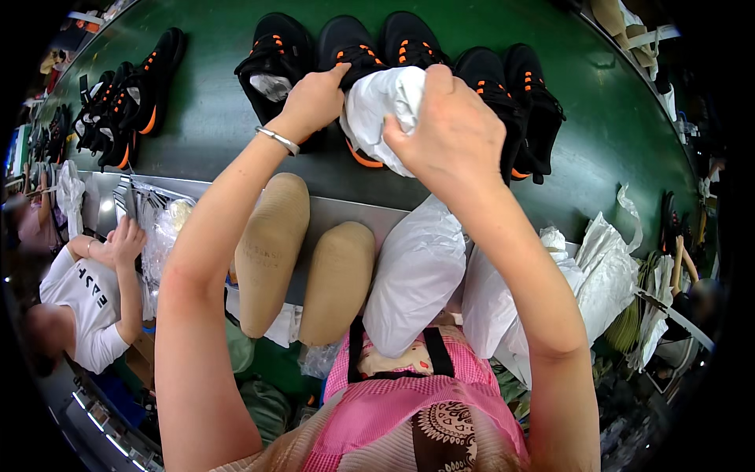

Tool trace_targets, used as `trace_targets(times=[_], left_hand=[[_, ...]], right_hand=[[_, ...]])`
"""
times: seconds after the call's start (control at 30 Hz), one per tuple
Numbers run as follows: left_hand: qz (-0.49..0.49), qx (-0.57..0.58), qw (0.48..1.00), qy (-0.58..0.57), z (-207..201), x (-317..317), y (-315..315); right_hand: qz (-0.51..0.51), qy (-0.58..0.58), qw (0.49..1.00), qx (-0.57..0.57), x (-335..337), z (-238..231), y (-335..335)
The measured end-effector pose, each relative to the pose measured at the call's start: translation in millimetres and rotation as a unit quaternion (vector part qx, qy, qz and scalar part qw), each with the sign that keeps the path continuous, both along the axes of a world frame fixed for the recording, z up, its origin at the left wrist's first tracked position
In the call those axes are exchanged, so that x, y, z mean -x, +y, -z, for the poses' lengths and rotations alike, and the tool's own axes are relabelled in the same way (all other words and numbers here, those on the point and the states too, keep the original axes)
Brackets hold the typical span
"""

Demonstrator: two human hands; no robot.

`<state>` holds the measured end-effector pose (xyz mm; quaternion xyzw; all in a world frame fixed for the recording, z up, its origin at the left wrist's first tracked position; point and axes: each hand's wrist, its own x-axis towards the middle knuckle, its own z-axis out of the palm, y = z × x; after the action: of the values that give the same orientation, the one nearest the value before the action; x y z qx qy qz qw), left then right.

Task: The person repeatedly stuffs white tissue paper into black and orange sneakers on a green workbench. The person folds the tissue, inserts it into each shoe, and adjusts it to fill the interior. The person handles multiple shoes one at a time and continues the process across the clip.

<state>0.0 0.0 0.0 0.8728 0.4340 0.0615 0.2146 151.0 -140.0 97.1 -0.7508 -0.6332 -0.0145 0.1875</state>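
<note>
My right hand (456, 130) is closed on a crumpled white wrapping (383, 102), thumb and fingers pressed into it. The wrapping bulges over the opening of a black shoe (346, 39) with orange lace loops. My left hand (314, 102) has its fingers curled at the same shoe, index finger on the tongue below the laces; its fingertips are partly hidden. Close by on the left stands a black shoe (277, 47) with white paper inside. Another black shoe (407, 39) sits just behind the wrapping, with two more shoes (503, 94) to the right, partly behind my right hand.
More black-and-orange shoes (141, 90) stand at the left of the green table (208, 86). Along its near edge lean two beige rounded forms (271, 252) and several white-wrapped bundles (417, 275). A person in a white shirt (86, 299) works at left; another person is at far right.
</note>
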Motion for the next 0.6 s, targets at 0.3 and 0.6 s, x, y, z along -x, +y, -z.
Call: trace_targets(times=[0.3, 0.6], left_hand=[[-0.053, -0.048, 0.997, 0.026, -8.4, -2.0, -4.5], [-0.023, -0.01, 0.989, -0.145, -2.4, -8.8, 8.4]], right_hand=[[0.057, 0.053, 0.992, -0.099, 31.5, 78.0, 22.2], [-0.024, 0.091, 0.988, 0.12, 25.2, 53.2, 34.6]])
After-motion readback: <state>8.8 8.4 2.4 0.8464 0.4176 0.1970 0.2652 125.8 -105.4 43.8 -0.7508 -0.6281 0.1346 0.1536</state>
